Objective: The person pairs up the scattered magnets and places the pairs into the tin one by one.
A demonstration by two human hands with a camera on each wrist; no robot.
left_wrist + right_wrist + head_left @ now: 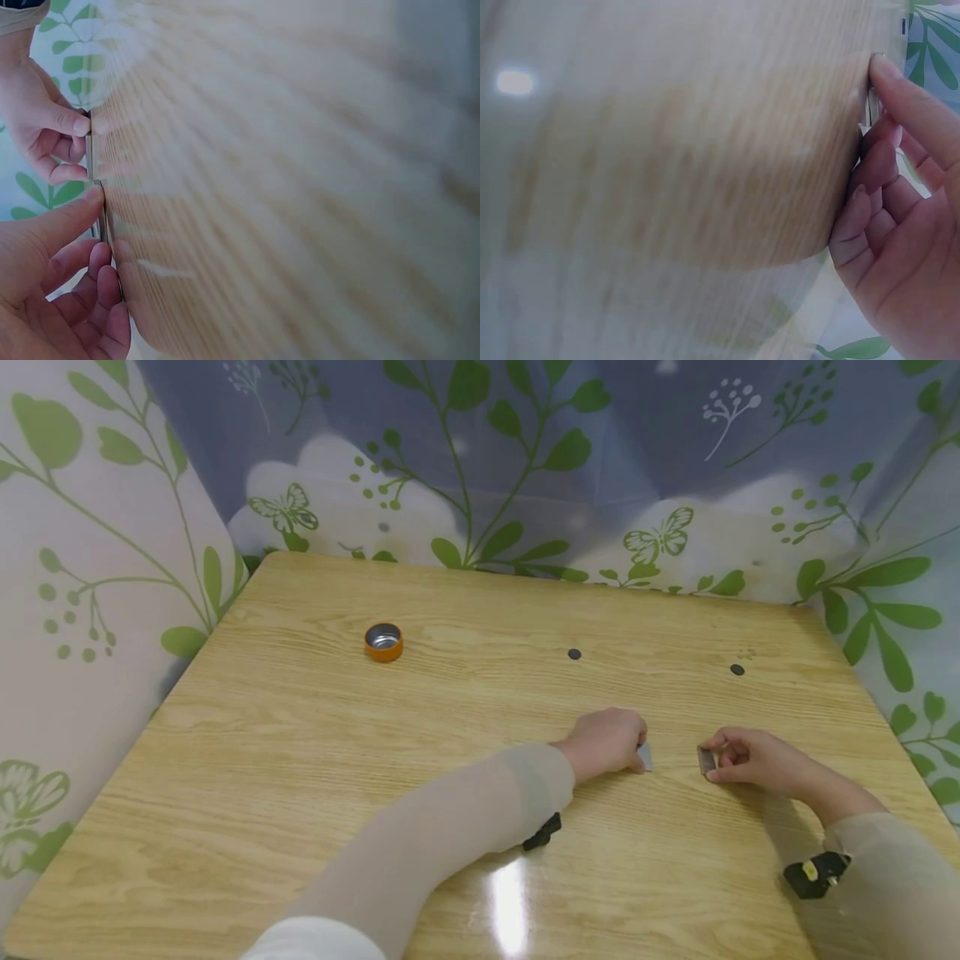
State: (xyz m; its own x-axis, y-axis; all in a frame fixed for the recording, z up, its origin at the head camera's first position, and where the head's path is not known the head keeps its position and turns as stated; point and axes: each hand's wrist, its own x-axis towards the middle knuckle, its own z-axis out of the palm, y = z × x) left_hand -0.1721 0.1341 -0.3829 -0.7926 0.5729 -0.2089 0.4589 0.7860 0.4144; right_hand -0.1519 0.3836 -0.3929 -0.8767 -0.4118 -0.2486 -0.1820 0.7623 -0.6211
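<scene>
My left hand (607, 742) pinches a small, flat, light grey rectangular piece (646, 757) by its edges, low over the wooden table. To its right, my right hand (761, 764) holds a small, thin, darker grey rectangular piece (706, 762) between thumb and fingers. A short gap separates the two pieces in the head view. Seen from the left wrist, the left-hand piece (101, 221) shows only as a thin edge at the tabletop. In the right wrist view the right-hand piece (873, 105) is partly hidden by the fingers.
Beyond the hands lie two small dark round discs, one disc (574, 654) near the middle and another disc (737, 669) farther right. An orange bowl (384, 652) with a shiny metal inside stands at the back left. Patterned cloth (525, 468) surrounds the table (300, 760).
</scene>
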